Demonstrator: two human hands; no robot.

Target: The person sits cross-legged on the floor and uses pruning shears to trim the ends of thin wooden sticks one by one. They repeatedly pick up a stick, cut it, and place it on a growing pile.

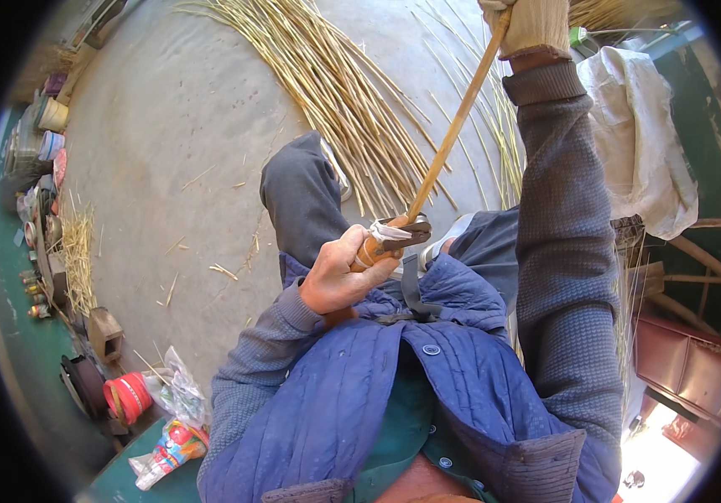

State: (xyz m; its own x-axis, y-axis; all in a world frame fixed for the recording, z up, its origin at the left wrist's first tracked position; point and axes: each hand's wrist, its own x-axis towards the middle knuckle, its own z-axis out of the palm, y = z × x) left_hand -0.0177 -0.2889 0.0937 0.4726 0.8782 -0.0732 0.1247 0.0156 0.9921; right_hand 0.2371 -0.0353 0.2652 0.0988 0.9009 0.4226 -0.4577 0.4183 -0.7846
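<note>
My bare left hand [342, 272] is closed around an orange-brown wooden handle [369, 254] in front of my lap. At the handle's top sits a dark metal head [413, 230], with some white wrapping beside it; its exact kind I cannot make out. A long tan stalk [459, 119] slants up and right from this metal head. My right hand [536, 27], in a pale work glove, is closed on the stalk's upper end at the top right, with that arm stretched far out. The glove is partly cut off by the frame edge.
A large bundle of long stalks [339, 105] lies on the grey floor [159, 134] ahead, thinner stalks [494, 109] to its right. A white sack [633, 138] hangs at right. Short straw [80, 256], spools and a red roll [128, 398] line the left side.
</note>
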